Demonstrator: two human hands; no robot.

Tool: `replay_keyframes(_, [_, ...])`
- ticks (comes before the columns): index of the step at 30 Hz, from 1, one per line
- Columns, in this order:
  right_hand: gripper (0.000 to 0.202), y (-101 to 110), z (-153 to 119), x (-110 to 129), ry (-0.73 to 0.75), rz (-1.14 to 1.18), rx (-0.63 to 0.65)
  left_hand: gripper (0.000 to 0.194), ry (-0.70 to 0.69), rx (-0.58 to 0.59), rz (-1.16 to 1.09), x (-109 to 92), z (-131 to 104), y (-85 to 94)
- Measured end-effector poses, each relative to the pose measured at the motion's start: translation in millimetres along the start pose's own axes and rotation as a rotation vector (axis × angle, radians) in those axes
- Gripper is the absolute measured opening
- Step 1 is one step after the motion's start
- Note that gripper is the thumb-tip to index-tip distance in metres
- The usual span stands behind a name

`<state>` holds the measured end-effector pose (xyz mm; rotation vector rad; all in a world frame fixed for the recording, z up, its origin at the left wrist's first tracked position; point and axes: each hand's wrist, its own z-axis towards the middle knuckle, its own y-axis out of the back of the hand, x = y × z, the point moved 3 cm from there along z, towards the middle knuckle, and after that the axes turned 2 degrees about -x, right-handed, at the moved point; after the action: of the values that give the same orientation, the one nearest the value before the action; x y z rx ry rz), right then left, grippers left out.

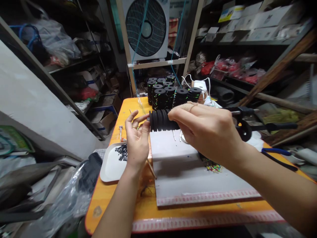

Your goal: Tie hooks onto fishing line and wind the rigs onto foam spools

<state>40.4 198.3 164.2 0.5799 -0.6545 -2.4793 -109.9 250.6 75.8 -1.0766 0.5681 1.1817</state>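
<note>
A row of black ridged discs, like small spools (160, 120), sits side by side on a metal rod, held level above the table. My right hand (205, 127) is wrapped over the right part of the row, palm down. At the row's left end, my left hand (137, 138) pinches the short metal rod end (148, 119) between thumb and fingers, its other fingers curled loosely. Behind my right hand, a black toothed gear (245, 130) and a hand-cranked winder are partly hidden. Below lies a white board (178, 178) with small coloured beads (213, 166) on it.
Stacks of black spools (159, 94) with green bits stand at the table's back. A white tray (109, 172) holds small black pieces at left. Blue-handled pliers (277, 151) lie at right. A box fan (146, 28) stands behind, between loaded shelves.
</note>
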Motion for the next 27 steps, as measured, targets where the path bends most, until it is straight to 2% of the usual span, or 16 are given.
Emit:
replay_keyframes(4, [0.029,-2,2,1,0.023,0.039,0.088,0.042,-0.015,0.010,-0.008,1,0,0.1])
replay_keyframes(6, [0.026,2,-1,1,0.042,0.086,0.081,0.042,-0.020,0.008,-0.006,1,0,0.2])
replay_keyframes(8, [0.019,10,-14,3,0.048,0.137,0.016,0.042,-0.018,0.003,-0.001,1,0,0.2])
replay_keyframes(10, [0.021,15,-39,6,-0.003,0.178,0.004,0.042,-0.014,0.005,0.001,0,0,0.0])
replay_keyframes(11, [0.021,14,-55,7,-0.057,0.206,0.071,0.042,-0.010,0.008,-0.003,0,0,-0.1])
replay_keyframes(14, [0.021,-5,-108,9,-0.267,0.174,0.446,0.041,-0.002,0.005,-0.012,-1,-1,0.1])
replay_keyframes(16, [0.021,-18,-135,7,-0.355,0.116,0.502,0.042,-0.001,-0.003,-0.006,-1,-1,0.6])
replay_keyframes(19, [0.019,-35,-156,2,-0.397,0.107,0.486,0.044,0.005,-0.008,0.004,-1,-1,0.9])
replay_keyframes(23, [0.018,-40,-154,3,-0.381,0.185,0.421,0.044,0.012,-0.009,0.003,-2,-1,0.2])
replay_keyframes(27, [0.011,-21,-118,9,-0.331,0.316,0.305,0.042,0.010,0.001,-0.004,-2,-1,-0.9])
